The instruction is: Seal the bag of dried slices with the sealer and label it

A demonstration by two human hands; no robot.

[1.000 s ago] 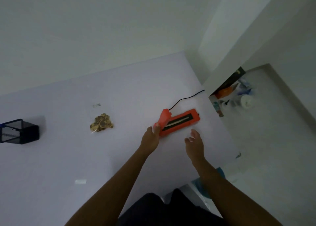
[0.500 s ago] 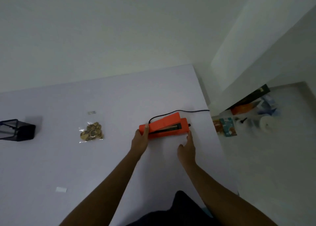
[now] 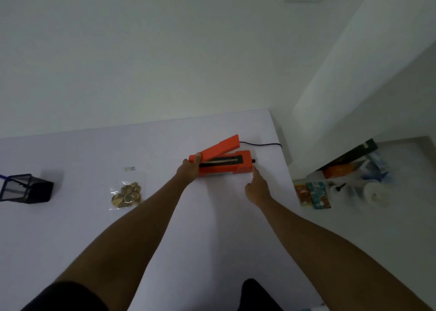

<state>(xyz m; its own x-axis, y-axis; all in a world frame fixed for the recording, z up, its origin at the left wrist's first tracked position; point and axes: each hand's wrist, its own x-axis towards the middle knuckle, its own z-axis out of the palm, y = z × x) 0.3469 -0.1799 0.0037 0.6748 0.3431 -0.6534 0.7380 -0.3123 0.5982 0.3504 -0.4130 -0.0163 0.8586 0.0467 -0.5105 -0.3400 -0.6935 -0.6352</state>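
You have the whole white table [image 3: 212,228] clear toward you from your grip, though its right edge runs just beyond your right hand [image 3: 257,188], which rests open with fingertips at the sealer [image 3: 224,163]. Your left hand [image 3: 190,169] clamps the sealer's left end, lid raised. Nothing looks sealed yet: the bag of dried slices [image 3: 127,194] lies well left of your grip, the label [image 3: 129,168] just beyond it, unapplied.

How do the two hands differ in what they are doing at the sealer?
The left hand grips the lid end of the orange sealer, with the lid raised; the right hand holds nothing. The left hand is curled around the lid tip, while the right hand only touches the base corner with a fingertip. Both are at the sealer on the table.
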